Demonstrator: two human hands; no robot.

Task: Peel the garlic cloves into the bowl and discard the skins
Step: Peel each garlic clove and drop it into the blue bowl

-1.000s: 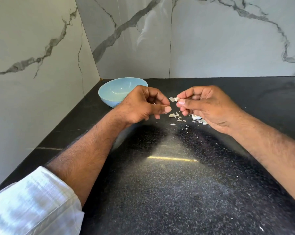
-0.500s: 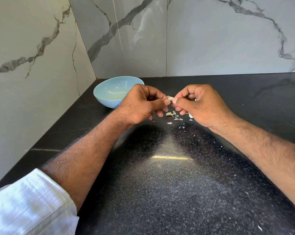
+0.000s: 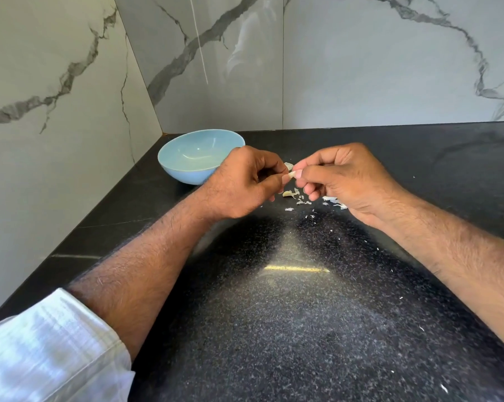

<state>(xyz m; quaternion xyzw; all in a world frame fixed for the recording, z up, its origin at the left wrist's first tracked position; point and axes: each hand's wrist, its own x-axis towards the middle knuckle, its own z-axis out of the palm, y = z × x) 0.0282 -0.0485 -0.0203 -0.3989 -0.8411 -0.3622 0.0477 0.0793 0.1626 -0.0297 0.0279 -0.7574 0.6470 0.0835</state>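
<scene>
A garlic clove [image 3: 290, 170] is pinched between the curled fingers of the left hand [image 3: 245, 184] and right hand [image 3: 343, 178], above skins [image 3: 298, 198] on the counter [image 3: 303, 314], beside the bowl [image 3: 197, 158].

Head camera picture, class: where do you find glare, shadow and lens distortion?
Head view: a bright yellowish streak of glare lies on the black countertop between the forearms; dark shadow pools beneath the left hand and right hand; the glossy marble wall carries a pale reflection; wide-angle distortion tilts the wall seams near the bowl.
</scene>
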